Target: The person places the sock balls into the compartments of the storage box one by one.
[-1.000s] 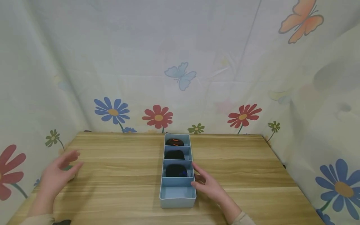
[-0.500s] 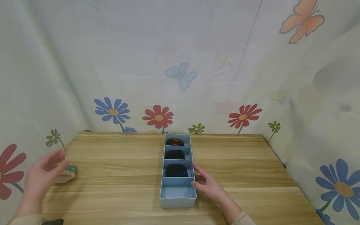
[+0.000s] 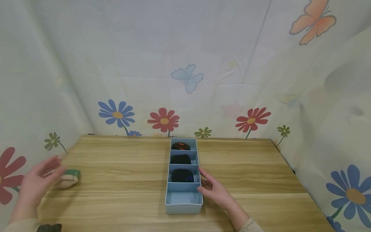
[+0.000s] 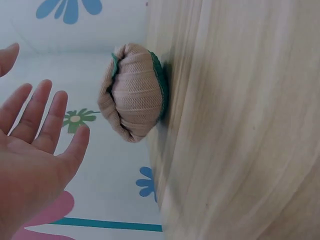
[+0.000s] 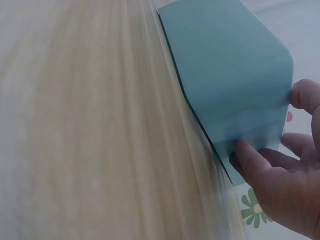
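My left hand (image 3: 36, 185) hovers at the left side of the table with fingers extended and nothing in them. Just beyond it lies a rolled-up sock (image 3: 69, 179), beige ribbed knit with a green part; the left wrist view shows the sock (image 4: 134, 92) apart from the fingers. My right hand (image 3: 215, 192) rests its fingertips against the right wall of a long light-blue divided box (image 3: 183, 209). In the box's rear three compartments sit dark rolled bundles: one black with bluish marks (image 3: 182, 176), one plain black (image 3: 180, 159), one dark with orange marks (image 3: 181, 147). The front compartment is bare.
The wood-grain table (image 3: 124, 167) is enclosed at the back and sides by a white cloth (image 3: 139, 77) printed with flowers and butterflies. A dark object (image 3: 50, 227) shows at the left sleeve, by the bottom edge.
My left hand has moved left and slightly back, uncovering the rolled-up sock that it hid before. The right hand and the box have stayed in place.
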`<state>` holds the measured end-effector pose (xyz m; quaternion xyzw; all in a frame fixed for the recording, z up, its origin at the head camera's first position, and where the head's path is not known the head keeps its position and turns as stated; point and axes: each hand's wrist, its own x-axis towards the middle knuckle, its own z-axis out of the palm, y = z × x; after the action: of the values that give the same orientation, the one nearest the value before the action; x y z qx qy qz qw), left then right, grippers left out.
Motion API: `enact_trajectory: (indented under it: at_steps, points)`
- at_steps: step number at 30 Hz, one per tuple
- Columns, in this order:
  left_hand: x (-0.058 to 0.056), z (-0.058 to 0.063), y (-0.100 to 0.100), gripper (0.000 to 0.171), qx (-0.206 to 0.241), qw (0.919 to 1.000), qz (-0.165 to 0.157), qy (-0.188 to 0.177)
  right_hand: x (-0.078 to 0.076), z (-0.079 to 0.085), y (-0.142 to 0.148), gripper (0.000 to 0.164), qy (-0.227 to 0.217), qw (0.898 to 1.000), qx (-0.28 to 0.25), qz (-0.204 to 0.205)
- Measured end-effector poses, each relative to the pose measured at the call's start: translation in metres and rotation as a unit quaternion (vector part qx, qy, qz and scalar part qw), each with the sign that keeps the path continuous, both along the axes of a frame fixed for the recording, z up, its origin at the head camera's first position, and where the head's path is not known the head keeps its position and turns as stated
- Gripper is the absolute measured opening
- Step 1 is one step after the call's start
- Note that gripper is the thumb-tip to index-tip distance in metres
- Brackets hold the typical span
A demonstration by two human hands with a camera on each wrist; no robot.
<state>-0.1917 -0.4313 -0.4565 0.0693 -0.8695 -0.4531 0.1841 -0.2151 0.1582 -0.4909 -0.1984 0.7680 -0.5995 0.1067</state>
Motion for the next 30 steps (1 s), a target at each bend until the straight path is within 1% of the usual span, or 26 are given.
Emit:
enact_trajectory:
  at_steps: [6, 9, 11, 14, 18, 21, 26, 30]
  points:
    - [-0.005, -0.011, -0.012, 0.075, -0.029, 0.9970, -0.025, -0.067, 0.001, 0.001, 0.001, 0.072, -0.002, 1.000, 0.001, -0.001]
    - [-0.008, -0.015, -0.017, 0.082, -0.028, 0.9931, -0.038, -0.108, 0.001, 0.000, 0.000, 0.072, -0.002, 1.000, 0.003, -0.002]
    - [-0.010, -0.017, -0.019, 0.086, -0.030, 0.9903, -0.051, -0.126, 0.001, 0.000, 0.001, 0.072, -0.002, 1.000, 0.004, -0.002]
    - [-0.012, -0.018, -0.022, 0.089, -0.048, 0.9865, -0.067, -0.141, 0.001, -0.001, 0.001, 0.072, -0.001, 1.000, 0.005, -0.002]
    - [-0.013, -0.020, -0.023, 0.089, -0.059, 0.9820, -0.100, -0.149, 0.001, -0.001, 0.001, 0.072, 0.002, 1.000, 0.000, -0.001]
    - [-0.015, -0.021, -0.023, 0.091, -0.054, 0.9783, -0.119, -0.161, 0.001, -0.001, 0.001, 0.073, 0.003, 1.000, 0.000, -0.002]
    - [-0.019, -0.023, -0.024, 0.094, -0.038, 0.9752, -0.127, -0.177, 0.001, 0.000, 0.000, 0.073, 0.003, 1.000, 0.003, -0.003]
    - [-0.021, -0.025, -0.024, 0.095, -0.039, 0.9754, -0.130, -0.174, 0.002, 0.001, 0.000, 0.072, 0.002, 1.000, 0.007, -0.005]
